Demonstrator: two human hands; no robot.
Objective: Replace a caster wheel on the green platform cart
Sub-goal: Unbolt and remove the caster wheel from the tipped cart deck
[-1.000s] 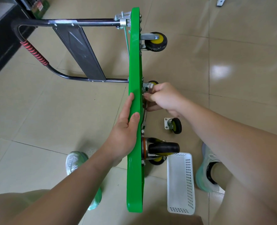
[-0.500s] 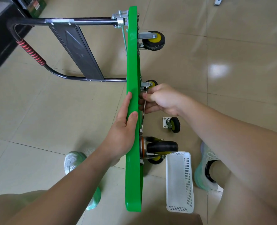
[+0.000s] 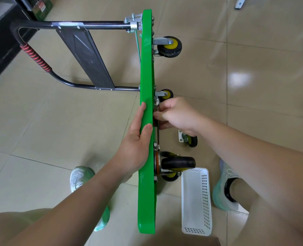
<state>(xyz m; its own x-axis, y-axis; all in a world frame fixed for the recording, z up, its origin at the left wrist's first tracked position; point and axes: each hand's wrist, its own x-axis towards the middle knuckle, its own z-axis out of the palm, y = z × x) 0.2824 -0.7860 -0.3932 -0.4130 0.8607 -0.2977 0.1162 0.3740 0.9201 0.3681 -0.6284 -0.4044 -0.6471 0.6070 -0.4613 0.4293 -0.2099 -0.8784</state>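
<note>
The green plastic platform cart is stood on its long edge on the beige tiled floor. The left hand is laid flat against the deck with straight fingers, the thumb rested on the upper edge. The right hand is curled at the metal fittings on the underside; whether anything is pinched cannot be told. A small loose black-and-yellow caster wheel is seen on the floor near the right wrist, beyond a white perforated plastic basket.
</note>
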